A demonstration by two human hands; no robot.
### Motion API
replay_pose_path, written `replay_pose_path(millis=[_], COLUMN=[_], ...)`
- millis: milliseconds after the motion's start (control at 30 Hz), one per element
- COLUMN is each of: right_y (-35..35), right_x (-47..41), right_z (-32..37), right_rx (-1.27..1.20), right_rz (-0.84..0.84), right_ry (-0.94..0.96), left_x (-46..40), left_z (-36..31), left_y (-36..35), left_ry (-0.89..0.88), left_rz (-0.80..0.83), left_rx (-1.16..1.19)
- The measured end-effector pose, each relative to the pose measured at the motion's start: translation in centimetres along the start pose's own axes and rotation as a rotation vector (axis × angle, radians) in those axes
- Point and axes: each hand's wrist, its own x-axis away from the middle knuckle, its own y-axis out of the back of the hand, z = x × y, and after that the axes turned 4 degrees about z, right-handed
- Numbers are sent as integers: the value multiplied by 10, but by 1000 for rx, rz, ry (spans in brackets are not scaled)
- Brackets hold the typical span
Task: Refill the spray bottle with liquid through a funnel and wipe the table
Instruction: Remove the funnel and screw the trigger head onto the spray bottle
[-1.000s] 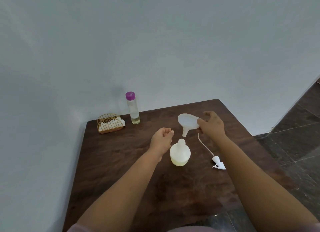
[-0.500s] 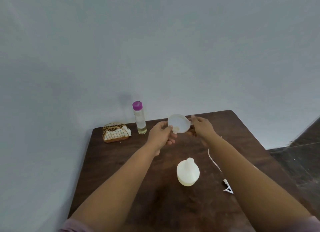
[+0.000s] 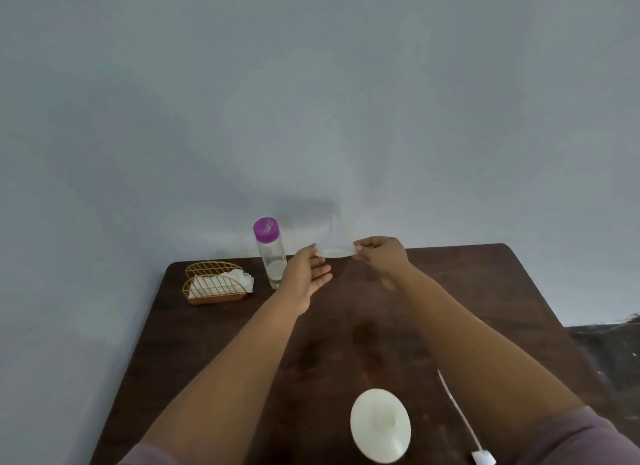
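Observation:
Both my hands hold a translucent white funnel (image 3: 335, 250) up in the air over the far part of the dark wooden table (image 3: 485, 291). Its wide rim faces down and its spout points up against the wall. My left hand (image 3: 306, 274) grips the rim's left edge with the thumb, its fingers spread below. My right hand (image 3: 381, 256) pinches the right edge. The white spray bottle (image 3: 381, 430) stands open-necked near the table's front edge, seen from above. Its spray head (image 3: 483, 457) with the dip tube (image 3: 453, 405) lies to the bottle's right.
A clear bottle with a purple cap (image 3: 270, 253), holding a little pale liquid, stands at the back by the wall. Left of it sits a gold wire holder with white napkins (image 3: 214, 284). Dark floor tiles (image 3: 606, 343) show past the table's right edge.
The funnel has risen higher and turned over, spout now pointing up. My left hand has shifted from the spout to the rim. My view has tipped toward the wall, so the bottle sits lower in frame.

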Motion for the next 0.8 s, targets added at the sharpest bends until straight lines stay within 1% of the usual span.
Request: replay_pose_path(millis=[33,67,100,133,233,300,367,467,500,567,667,733,800], right_y=[-3,-7,-11,-14,-21,-25,-30,-38,-41,-44,-46,-45,-41], right_x=[-7,-12,-18,-25,-41,-48,-55,-63,-66,-69,-70,-69,-63], right_z=[-4,-8,-14,-22,-47,-62,-73,-80,-83,-90,-102,-105,-104], right_rx=[-11,-15,-11,1,104,205,281,366,423,538,721,786,753], right_rz=[-34,-60,-77,-87,-115,-98,-50,27,68,152,276,339,332], right_ry=[23,39,46,46,39,43,55,73,104,179,245,234,221], left_x=[-7,-16,-25,-33,-50,-57,-67,-82,-85,-92,-101,-102,-97], left_z=[3,9,17,25,49,61,71,79,80,83,88,89,89], left_y=[-2,-4,-6,-8,-4,5,19,31,32,34,36,35,33], left_ry=[21,18,-4,-37,-167,-206,-230,-293,-294,-276,-186,-159,-177], left_rz=[8,8,7,-3,-27,10,22,-27,-48,-72,-51,-45,-57], left_rx=[108,150,114,5,-428,-629,-823,-1153,-1222,-1329,-1477,-1495,-1469])
